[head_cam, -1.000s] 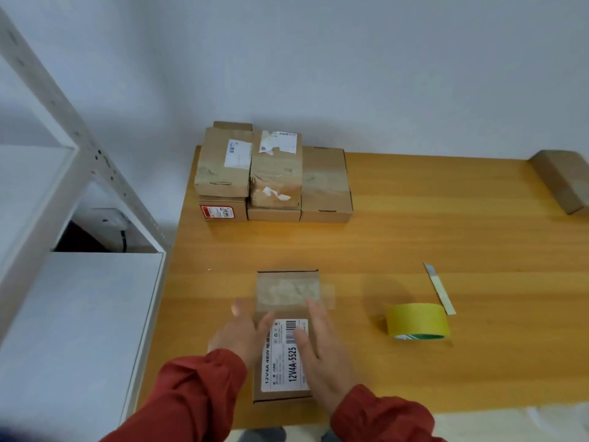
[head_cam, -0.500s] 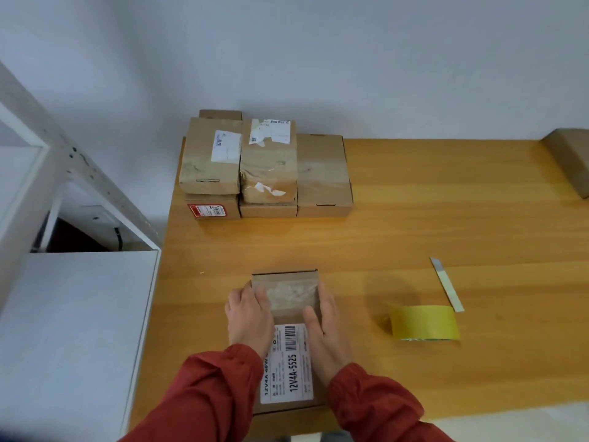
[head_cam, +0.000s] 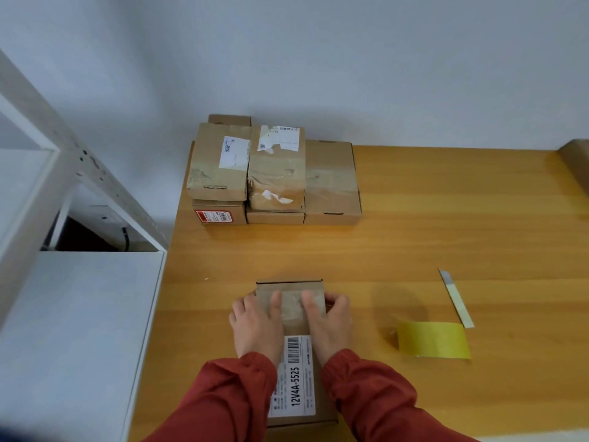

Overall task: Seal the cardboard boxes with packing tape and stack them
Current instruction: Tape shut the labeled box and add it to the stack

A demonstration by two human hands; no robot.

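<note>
On the table [head_cam: 446, 218] the taped stack [head_cam: 274, 173] sits at the far left corner, with the box [head_cam: 288, 287] at the near edge. Both hands have slid forward off the label [head_cam: 294, 378]. The left hand [head_cam: 255, 323] and right hand [head_cam: 331, 320] now curl round the box's sides, thumbs pressing the tape strip [head_cam: 291, 306], so I'd say sealing's about done. The label reads 12V4A-5525.

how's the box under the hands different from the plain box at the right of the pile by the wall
The near box carries a white barcode label; the far box shows none on top. The left hand and right hand hold the near box; the far box sits untouched beside the pile. Both are brown cardboard with tape across the top.
</note>
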